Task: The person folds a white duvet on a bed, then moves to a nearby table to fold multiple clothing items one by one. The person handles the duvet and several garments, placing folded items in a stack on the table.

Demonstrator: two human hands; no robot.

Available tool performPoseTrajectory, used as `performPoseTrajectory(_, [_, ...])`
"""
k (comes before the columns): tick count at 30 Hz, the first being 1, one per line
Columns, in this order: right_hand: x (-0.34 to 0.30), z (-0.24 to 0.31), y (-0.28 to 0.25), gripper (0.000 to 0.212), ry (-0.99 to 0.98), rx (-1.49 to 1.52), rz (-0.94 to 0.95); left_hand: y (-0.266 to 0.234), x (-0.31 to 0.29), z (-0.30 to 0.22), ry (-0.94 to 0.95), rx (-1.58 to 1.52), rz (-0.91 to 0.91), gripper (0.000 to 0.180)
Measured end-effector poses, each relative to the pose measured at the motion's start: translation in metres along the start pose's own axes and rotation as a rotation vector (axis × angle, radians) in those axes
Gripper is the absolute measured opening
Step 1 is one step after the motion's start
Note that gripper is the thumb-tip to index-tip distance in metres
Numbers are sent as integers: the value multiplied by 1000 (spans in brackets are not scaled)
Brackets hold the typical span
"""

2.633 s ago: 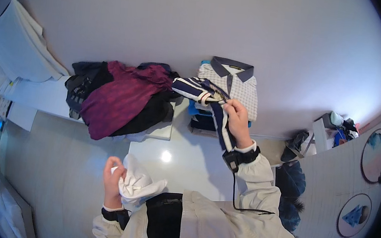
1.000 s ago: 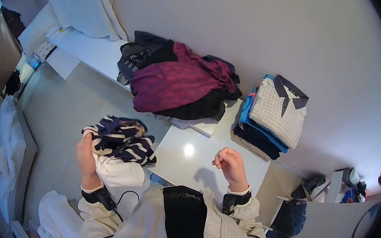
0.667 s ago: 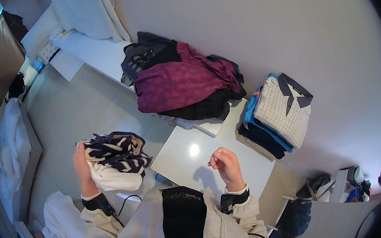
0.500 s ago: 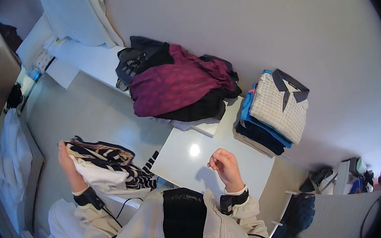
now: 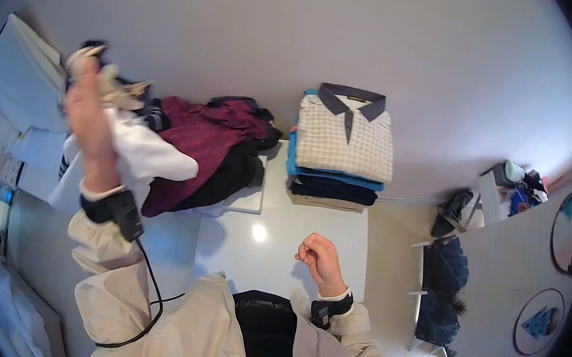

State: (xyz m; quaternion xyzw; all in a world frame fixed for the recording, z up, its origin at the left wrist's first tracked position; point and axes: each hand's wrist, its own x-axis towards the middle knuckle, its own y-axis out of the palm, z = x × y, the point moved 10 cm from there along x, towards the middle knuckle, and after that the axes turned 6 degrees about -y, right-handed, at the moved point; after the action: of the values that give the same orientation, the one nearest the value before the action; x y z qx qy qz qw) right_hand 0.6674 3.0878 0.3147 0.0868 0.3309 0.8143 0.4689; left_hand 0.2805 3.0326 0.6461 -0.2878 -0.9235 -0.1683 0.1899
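Note:
My left hand (image 5: 92, 117) is raised at the far left, next to the pile of loose clothes. It grips a white garment with dark stripes (image 5: 151, 152), which hangs partly over the pile; the fingers are smeared by motion. A maroon patterned garment (image 5: 190, 125) and a black one (image 5: 225, 182) lie crumpled in that pile. My right hand (image 5: 320, 260) hovers over the near right part of the white table (image 5: 280, 227), its fingers curled together with nothing visible in them. Behind it sits a neat stack of folded clothes, topped by a checked polo shirt with a dark collar (image 5: 343, 143).
A white cloth (image 5: 29, 79) drapes over something at the far left, by the wall. To the right stands a pale surface with leaf patterns (image 5: 446, 260). Farther back there is a shelf with assorted things (image 5: 517, 191). A cable (image 5: 157, 291) runs from my left wrist.
My left hand has swung up and forward with the striped garment, from low at the left to the loose pile. My right hand stays curled over the table. The view has turned right.

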Motion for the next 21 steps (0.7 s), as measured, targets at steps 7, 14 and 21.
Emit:
performPoseTrajectory(7, [29, 47, -56, 13, -86, -183, -137, 94, -99, 172, -435, 242, 559, 18])
performPoseTrajectory(14, [177, 187, -72, 36, -654, -708, -149, 28, -207, 185, -729, 170, 672, 16])
performPoseTrajectory(21, [290, 204, -90, 31, -559, -1857, -127, 4, -246, 149, -773, -172, 686, 32])
